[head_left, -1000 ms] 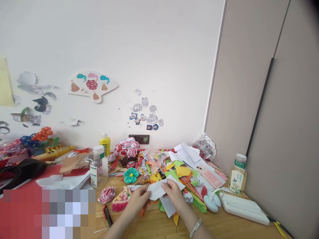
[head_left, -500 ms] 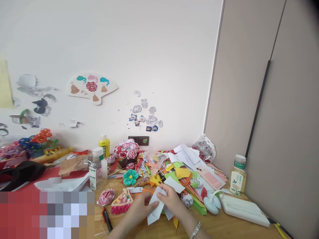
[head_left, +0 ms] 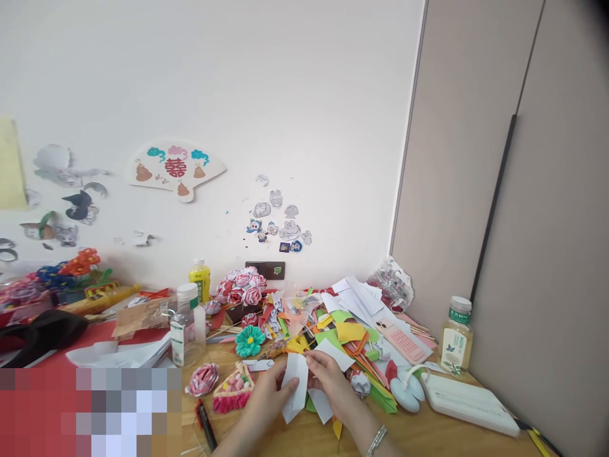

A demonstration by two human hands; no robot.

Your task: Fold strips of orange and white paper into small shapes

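Note:
A folded piece of white paper (head_left: 295, 387) is held up over the front of the wooden table. My left hand (head_left: 275, 388) pinches its left side, with the thumb lying across the face. At its upper right edge, the fingers and thumb of my right hand (head_left: 326, 374) are closed on the same sheet. A silver bracelet (head_left: 376, 440) circles my right wrist. Under and behind the hands lie more white paper pieces (head_left: 335, 354) and coloured scraps. Left of my left hand sits a triangular crocheted piece (head_left: 234, 388) with small pom-poms.
A paper rose (head_left: 202, 379) and a black-and-red pen (head_left: 205, 424) lie to the left. Behind are a teal flower (head_left: 250, 341), bottles (head_left: 183, 333) and a large heap of coloured paper (head_left: 349, 331). A pink phone (head_left: 402, 341), a white device (head_left: 469, 401) and a tea bottle (head_left: 455, 336) are at right.
The white paper has turned more upright and shifted slightly left. My right hand has slid off its face to the upper right edge, and my left hand keeps its hold.

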